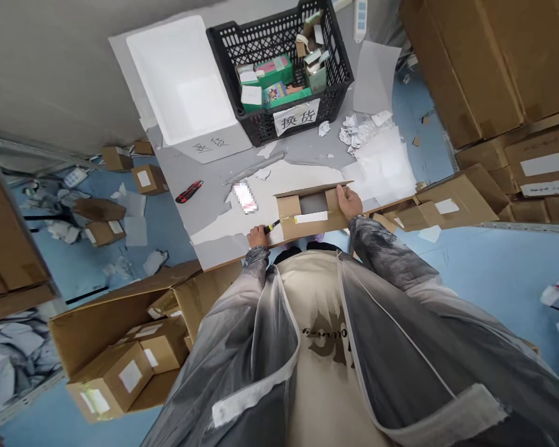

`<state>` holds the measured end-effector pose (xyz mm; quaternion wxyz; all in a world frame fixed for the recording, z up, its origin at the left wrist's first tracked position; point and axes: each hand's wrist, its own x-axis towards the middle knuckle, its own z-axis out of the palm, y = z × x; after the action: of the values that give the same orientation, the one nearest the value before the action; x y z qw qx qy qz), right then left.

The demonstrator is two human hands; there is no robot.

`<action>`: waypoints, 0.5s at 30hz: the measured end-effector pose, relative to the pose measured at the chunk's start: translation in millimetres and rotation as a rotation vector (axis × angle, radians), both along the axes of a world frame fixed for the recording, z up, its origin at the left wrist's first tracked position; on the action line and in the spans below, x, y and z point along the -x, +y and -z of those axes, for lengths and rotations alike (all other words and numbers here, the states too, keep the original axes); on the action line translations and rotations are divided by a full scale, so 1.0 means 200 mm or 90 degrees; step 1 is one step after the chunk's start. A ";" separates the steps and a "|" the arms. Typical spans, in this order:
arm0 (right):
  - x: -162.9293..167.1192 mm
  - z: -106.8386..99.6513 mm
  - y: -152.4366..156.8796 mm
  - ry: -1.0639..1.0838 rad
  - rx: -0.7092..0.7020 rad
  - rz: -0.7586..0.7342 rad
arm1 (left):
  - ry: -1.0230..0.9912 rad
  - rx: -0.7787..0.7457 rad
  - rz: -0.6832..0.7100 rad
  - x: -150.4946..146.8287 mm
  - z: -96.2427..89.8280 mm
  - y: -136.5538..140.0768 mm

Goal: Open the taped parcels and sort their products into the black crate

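A small brown cardboard box [314,228] lies at the table's front edge, its top flaps apart and a grey inside showing. A white label is stuck on its near side. My right hand [350,202] is closed on the right end of the box, fingers over the rim. In my left hand [258,237], at the box's left end, is a slim black-and-yellow utility knife [271,227]. The knife's tip points at the box's left side; whether it touches cannot be seen. A blurred-out white slip [245,197] lies to the left of the box.
A red-and-black box cutter [189,192] lies at the table's left. Behind stand a white foam bin [181,133] and a black crate [340,93] holding several small boxes. Crumpled paper [350,133] and white foam sheet [386,167] lie right. Cartons [116,316] crowd the floor.
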<state>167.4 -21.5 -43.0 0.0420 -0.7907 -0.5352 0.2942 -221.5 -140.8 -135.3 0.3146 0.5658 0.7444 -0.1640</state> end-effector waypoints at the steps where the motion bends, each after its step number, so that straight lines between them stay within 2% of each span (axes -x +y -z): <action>1: 0.01 0.00 0.01 0.023 0.024 0.032 | 0.007 0.000 -0.003 -0.01 0.00 0.01; 4: 0.00 -0.02 0.06 0.049 0.045 0.062 | 0.026 0.000 -0.019 -0.03 -0.03 0.03; 7: -0.06 -0.01 0.12 0.057 0.041 0.009 | 0.050 0.004 -0.052 -0.07 -0.09 0.07; 10: -0.10 0.02 0.16 0.050 0.062 -0.051 | 0.085 -0.078 -0.108 -0.13 -0.22 0.12; 11: -0.11 0.03 0.17 0.044 0.070 -0.063 | 0.074 -0.120 -0.100 -0.17 -0.27 0.13; 13: -0.11 0.06 0.18 0.025 0.072 -0.097 | -0.007 -0.174 -0.002 -0.27 -0.40 0.16; 15: -0.12 0.08 0.20 0.004 0.044 -0.164 | -0.111 -0.172 0.153 -0.39 -0.51 0.19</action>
<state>190.7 18.1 -59.9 -0.0217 -0.7156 -0.6217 0.3178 -143.3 -102.5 -33.3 0.2774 0.6999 0.6563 -0.0494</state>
